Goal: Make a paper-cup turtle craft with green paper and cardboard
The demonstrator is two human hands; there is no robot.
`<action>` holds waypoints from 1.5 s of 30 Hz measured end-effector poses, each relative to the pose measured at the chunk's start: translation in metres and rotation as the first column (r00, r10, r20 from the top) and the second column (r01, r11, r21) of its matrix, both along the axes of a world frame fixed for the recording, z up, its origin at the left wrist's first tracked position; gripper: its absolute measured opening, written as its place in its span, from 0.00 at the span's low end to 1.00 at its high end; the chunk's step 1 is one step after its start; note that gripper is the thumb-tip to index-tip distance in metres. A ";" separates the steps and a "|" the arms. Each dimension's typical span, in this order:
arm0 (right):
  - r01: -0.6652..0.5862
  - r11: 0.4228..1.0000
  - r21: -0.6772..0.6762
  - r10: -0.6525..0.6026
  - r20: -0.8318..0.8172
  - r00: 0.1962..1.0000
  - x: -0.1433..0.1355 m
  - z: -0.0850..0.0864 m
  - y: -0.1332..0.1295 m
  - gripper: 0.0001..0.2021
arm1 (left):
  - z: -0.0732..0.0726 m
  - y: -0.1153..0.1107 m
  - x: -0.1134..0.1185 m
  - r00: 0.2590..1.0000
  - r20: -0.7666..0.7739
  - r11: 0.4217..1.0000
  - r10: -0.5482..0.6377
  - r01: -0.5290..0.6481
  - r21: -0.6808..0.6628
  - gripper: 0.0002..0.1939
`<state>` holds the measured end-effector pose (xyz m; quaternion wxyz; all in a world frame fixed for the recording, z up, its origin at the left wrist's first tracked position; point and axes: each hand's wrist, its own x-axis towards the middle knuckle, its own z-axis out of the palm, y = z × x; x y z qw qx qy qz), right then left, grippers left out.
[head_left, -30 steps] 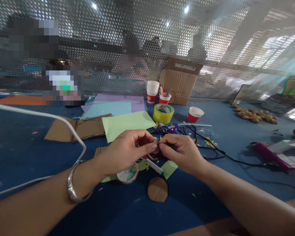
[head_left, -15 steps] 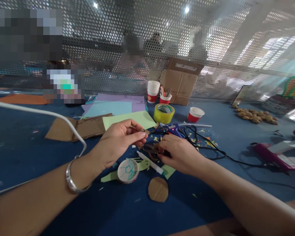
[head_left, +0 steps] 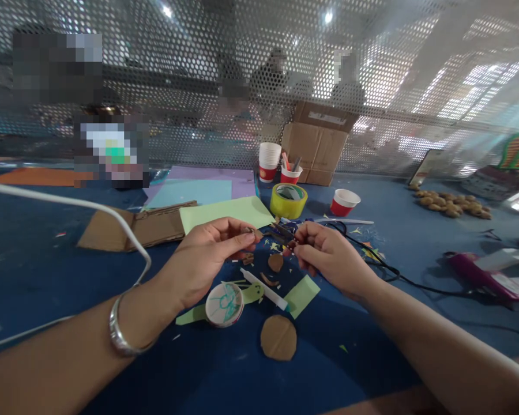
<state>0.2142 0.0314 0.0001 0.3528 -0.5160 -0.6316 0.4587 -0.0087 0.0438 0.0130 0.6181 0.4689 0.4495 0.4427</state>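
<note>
My left hand (head_left: pixel 218 248) pinches a small brown cardboard piece (head_left: pixel 258 234) at its fingertips. Facing it, my right hand (head_left: pixel 326 253) is closed on dark scissors (head_left: pixel 281 233), whose blades point at the piece. Below the hands lie a small cardboard disc (head_left: pixel 275 263), a curved cardboard scrap (head_left: pixel 269 280) and a white marker (head_left: pixel 266 290). A paper cup (head_left: pixel 225 304) with a teal drawing on its base sits on a green paper turtle shape (head_left: pixel 253 293). Nearer me is a larger cardboard disc (head_left: pixel 278 338), with a green paper piece (head_left: pixel 303 297) beyond it.
Yellow tape (head_left: pixel 288 200), stacked cups (head_left: pixel 270 162) and a red-and-white cup (head_left: pixel 345 202) stand behind. Cardboard (head_left: pixel 160 226) and green paper (head_left: pixel 229 212) lie left. A black cable (head_left: pixel 384 265) runs right, near a purple glue gun (head_left: pixel 480 274). A white cable (head_left: pixel 112 210) arches at left.
My right hand has lifted the scissors from the table and brought them up to the piece in my left hand. The small disc and curved scrap have come into view.
</note>
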 end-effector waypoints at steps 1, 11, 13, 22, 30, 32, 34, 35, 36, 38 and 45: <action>0.024 1.000 0.008 -0.023 -0.052 0.998 -0.001 0.001 0.000 0.05 | 0.000 -0.001 0.000 1.000 -0.009 1.000 -0.007 0.007 -0.014 0.10; -0.047 0.989 0.142 0.053 -0.038 0.998 -0.010 0.002 -0.008 0.17 | -0.001 -0.007 0.006 0.996 0.047 0.994 -0.071 0.074 -0.078 0.10; -0.079 0.981 0.178 0.070 0.058 0.996 -0.012 0.001 -0.011 0.17 | -0.001 -0.010 0.008 0.993 0.078 0.990 -0.088 0.096 -0.105 0.10; -0.102 0.967 0.235 0.064 0.163 0.985 -0.014 0.005 -0.018 0.16 | -0.004 -0.017 0.008 0.979 0.110 0.973 -0.171 0.185 -0.140 0.11; -0.113 0.958 0.264 0.061 0.197 0.978 -0.013 0.007 -0.019 0.14 | -0.001 -0.021 0.012 0.977 0.145 0.967 -0.154 0.179 -0.181 0.11; -0.112 0.957 0.269 0.055 0.210 0.976 -0.013 0.007 -0.019 0.14 | 0.000 -0.022 0.012 0.978 0.150 0.966 -0.147 0.175 -0.193 0.11; -0.111 0.955 0.275 0.051 0.215 0.975 -0.012 0.008 -0.020 0.15 | 0.000 -0.022 0.012 0.978 0.154 0.962 -0.140 0.171 -0.212 0.11; -0.109 0.954 0.278 0.049 0.214 0.976 -0.012 0.008 -0.021 0.15 | 0.000 -0.022 0.012 0.978 0.158 0.960 -0.138 0.171 -0.221 0.11; -0.107 0.954 0.280 0.047 0.213 0.976 -0.012 0.009 -0.021 0.15 | 0.000 -0.022 0.012 0.977 0.163 0.958 -0.139 0.174 -0.227 0.11; -0.108 0.954 0.280 0.050 0.207 0.977 -0.012 0.010 -0.021 0.14 | -0.001 -0.022 0.012 0.973 0.176 0.955 -0.149 0.188 -0.228 0.10; -0.135 0.959 0.250 0.088 0.190 0.978 -0.011 0.010 -0.021 0.15 | 0.000 -0.022 0.012 0.956 0.216 0.951 -0.200 0.242 -0.191 0.10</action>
